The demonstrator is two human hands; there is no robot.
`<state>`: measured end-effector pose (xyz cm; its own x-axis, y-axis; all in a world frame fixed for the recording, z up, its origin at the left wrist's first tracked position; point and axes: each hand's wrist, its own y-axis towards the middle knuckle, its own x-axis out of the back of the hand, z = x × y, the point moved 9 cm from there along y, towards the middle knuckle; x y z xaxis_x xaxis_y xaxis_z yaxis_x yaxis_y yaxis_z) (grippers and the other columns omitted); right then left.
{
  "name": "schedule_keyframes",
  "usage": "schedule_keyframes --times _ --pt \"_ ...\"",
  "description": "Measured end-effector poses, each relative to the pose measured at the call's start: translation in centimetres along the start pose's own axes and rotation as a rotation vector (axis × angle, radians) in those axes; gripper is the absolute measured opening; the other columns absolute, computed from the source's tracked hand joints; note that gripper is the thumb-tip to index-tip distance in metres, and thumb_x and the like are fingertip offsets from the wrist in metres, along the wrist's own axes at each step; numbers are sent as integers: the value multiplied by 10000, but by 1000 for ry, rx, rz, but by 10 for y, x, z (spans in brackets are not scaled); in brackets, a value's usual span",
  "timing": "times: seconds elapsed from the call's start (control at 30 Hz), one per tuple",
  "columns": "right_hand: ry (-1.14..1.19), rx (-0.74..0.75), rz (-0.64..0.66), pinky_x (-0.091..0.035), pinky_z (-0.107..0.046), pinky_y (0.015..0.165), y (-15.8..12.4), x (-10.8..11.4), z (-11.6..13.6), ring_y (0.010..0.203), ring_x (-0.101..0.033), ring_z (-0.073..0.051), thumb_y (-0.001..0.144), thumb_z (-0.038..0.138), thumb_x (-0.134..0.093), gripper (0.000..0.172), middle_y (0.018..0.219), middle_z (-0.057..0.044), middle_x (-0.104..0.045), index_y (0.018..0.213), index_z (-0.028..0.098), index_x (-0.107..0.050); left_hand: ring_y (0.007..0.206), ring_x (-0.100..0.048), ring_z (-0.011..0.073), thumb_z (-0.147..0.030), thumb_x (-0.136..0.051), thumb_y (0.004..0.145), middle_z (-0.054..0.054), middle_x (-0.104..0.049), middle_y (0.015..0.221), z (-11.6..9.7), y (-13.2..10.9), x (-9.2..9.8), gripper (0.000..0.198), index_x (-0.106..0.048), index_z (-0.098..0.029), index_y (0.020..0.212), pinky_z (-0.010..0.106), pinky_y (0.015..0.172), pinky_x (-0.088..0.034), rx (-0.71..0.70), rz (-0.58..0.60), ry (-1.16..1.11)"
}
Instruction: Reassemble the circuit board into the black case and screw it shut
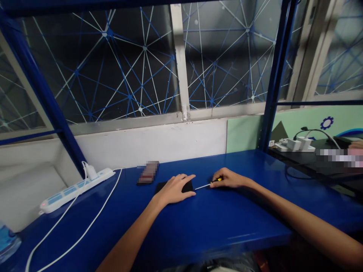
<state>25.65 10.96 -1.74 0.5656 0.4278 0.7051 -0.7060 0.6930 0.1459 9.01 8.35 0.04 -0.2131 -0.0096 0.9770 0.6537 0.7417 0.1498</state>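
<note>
My left hand (175, 190) lies with fingers and thumb spread over a flat black object (188, 186) on the blue tabletop. Most of that object is hidden under the hand, so its kind cannot be made out. To its right, my right hand (229, 178) is closed round the black-and-yellow handle of a screwdriver (203, 186). The thin metal shaft points left, its tip close to the right edge of the black object; whether they touch I cannot tell.
A white power strip (76, 190) with a plug and a looping white cable (98, 219) lies at the left. Behind my left hand is a dark, blurred-out rectangular item (148, 173). A second power strip (295, 145) sits on the black desk at right. Blue frame posts (276, 75) rise behind.
</note>
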Motion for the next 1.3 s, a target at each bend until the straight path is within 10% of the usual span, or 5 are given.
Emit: schedule_keyframes --times 0.33,1.3 --pt "90 -15 -83 -353 -215 550 1 4 -3 601 -464 -99 638 401 -814 375 678 43 -540 785 164 -563 1213 -506 319 -616 -506 877 77 -505 1376 3 2 -2 658 -334 -356 1456 444 975 -419 10 0 6" --pt "62 -46 35 -283 -227 484 -1 -6 5 504 -389 -83 807 539 -631 424 570 29 -513 696 130 -640 1225 -518 302 -584 -612 825 51 -541 1372 3 1 4 662 -412 -357 1414 431 986 -425 -3 7 -44"
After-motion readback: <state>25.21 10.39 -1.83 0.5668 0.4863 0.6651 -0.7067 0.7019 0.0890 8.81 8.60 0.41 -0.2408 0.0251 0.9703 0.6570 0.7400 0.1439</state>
